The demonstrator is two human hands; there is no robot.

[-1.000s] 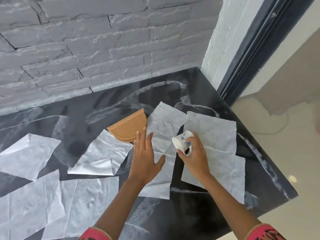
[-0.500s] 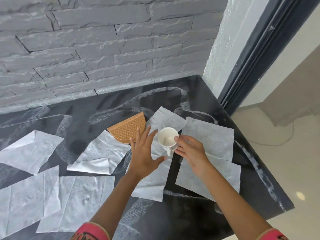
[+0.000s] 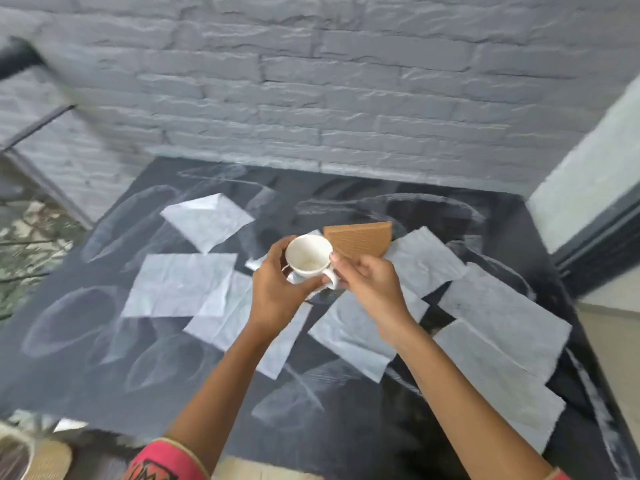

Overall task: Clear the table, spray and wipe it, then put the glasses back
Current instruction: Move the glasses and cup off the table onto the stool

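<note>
Cup (image 3: 308, 255) now between both hands (image 3: 277, 289)

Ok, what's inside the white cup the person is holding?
The white ceramic cup looks nearly empty, with only a faint pale brownish residue at the bottom. The left hand and right hand cover its lower outside, so nothing beneath it shows.

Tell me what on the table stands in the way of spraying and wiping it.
White paper sheets lie scattered over the black table, and a brown wedge sits among them. Both hands hold the cup above it.
</note>
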